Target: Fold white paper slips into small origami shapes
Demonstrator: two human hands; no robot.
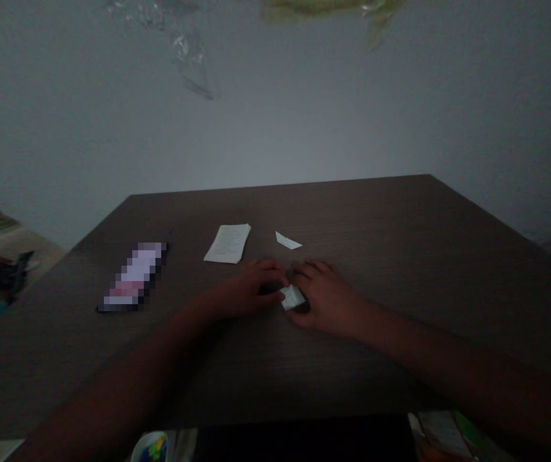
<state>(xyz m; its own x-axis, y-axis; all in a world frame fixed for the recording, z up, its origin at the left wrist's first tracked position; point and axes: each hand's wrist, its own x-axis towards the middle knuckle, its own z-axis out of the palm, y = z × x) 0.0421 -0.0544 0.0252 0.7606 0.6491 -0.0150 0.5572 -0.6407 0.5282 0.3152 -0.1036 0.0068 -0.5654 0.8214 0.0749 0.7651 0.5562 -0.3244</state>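
A small white folded paper (292, 298) with printed lines lies low over the table between my hands. My left hand (254, 289) grips its left side, thumb and forefinger closed at the edge. From the other side my right hand (328, 300) holds it, with the thumb at the near edge and the fingers curved along the far edge. Just beyond the hands rests a second folded paper (287, 240), a flat slanted strip. Up and to the left is a stack of printed paper sheets (228, 244).
A phone (135, 277) with a lit, blurred screen lies on the left of the brown wooden table (362, 218). A pale wall (333, 115) stands behind the table. Below the near edge, a white container (151, 446) holds colourful items.
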